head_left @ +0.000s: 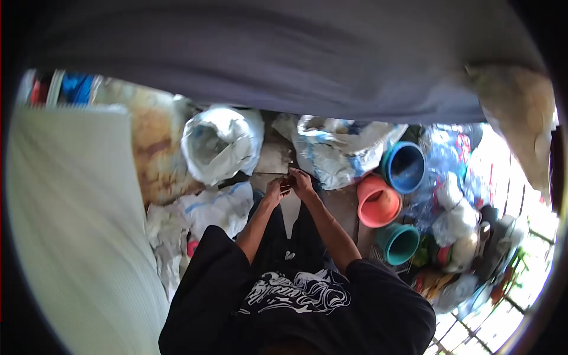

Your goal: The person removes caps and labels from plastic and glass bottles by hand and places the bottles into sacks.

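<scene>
Close together over my lap, my left hand [276, 191] and my right hand [301, 183] meet with their fingers curled inward. Whatever lies between the fingertips is too small and dark to make out. Just beyond them, to the right, a white woven sack [337, 163] with blue stripes stands with its mouth loosely gaping. Ahead and to the left is a second white sack [251, 139], its top rolled back around a hollow inside. Neither hand clearly touches a sack.
To the right stand a blue-green bucket [387, 168], an orange bucket [370, 192] and a green bucket [408, 244]. Clear plastic bottles [444, 154] and bags pile beyond them. Crumpled sacking [222, 210] lies left; dark cloth [284, 59] hangs across the top.
</scene>
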`<act>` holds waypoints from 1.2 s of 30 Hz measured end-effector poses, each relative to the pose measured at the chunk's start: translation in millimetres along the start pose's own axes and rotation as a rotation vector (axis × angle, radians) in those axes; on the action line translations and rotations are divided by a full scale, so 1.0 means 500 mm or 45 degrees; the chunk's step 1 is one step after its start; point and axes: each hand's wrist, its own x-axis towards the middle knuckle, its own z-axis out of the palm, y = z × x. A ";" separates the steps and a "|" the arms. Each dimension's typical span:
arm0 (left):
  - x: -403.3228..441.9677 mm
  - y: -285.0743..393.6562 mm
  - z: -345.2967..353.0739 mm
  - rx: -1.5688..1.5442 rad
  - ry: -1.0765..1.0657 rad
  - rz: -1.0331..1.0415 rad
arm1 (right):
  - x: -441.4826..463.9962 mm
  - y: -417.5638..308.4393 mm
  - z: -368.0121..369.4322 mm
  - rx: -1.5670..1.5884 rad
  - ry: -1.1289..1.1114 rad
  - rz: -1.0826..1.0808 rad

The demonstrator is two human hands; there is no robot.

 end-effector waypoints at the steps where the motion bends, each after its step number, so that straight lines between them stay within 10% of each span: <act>1: -0.022 0.013 -0.034 -0.046 -0.020 0.050 | -0.010 0.031 0.030 -0.054 -0.028 0.023; 15: -0.137 0.152 -0.451 -0.534 0.125 0.323 | 0.147 0.300 0.403 -0.983 -0.148 0.307; 25: 0.082 0.307 -0.507 -0.733 0.074 0.579 | 0.620 0.444 0.512 -1.835 -0.504 -0.402; 27: 0.169 0.343 -0.545 -0.746 0.245 0.574 | 0.691 0.456 0.527 -2.164 -0.505 -0.962; 31: 0.288 0.418 -0.614 -0.847 0.523 0.464 | 0.796 0.449 0.578 -2.902 -0.637 -0.279; 33: 0.340 0.415 -0.645 -0.829 0.545 0.454 | 0.828 0.471 0.556 -2.591 -0.763 -1.281; 36: 0.369 0.402 -0.674 -0.876 0.513 0.570 | 0.876 0.525 0.573 -2.554 -0.895 -1.334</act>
